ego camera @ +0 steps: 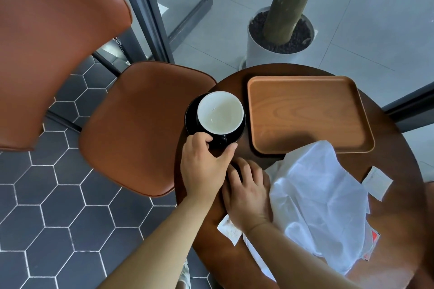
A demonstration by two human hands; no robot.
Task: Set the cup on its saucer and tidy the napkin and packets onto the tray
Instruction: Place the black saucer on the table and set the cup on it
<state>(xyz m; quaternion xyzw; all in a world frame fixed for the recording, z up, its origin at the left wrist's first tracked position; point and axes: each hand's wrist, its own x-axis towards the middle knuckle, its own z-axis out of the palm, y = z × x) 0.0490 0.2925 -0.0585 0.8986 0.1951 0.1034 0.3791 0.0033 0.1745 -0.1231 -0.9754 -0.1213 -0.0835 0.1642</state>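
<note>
My empty right hand (246, 195) lies flat just beside the crumpled white napkin (317, 195), short of the rectangular wooden tray (305, 112); my left hand (204, 166) grips the black cup (220, 112).

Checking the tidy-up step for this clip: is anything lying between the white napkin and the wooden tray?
Nothing visible does. The white napkin already reaches the near rim of the wooden tray, and the cup on its saucer sits left of the tray, off that path.

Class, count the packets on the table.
3: one white packet near the round wooden table's right edge, a second white packet beside the right hand, a red-edged packet peeking from under the crumpled white napkin, which may hide more.
</note>
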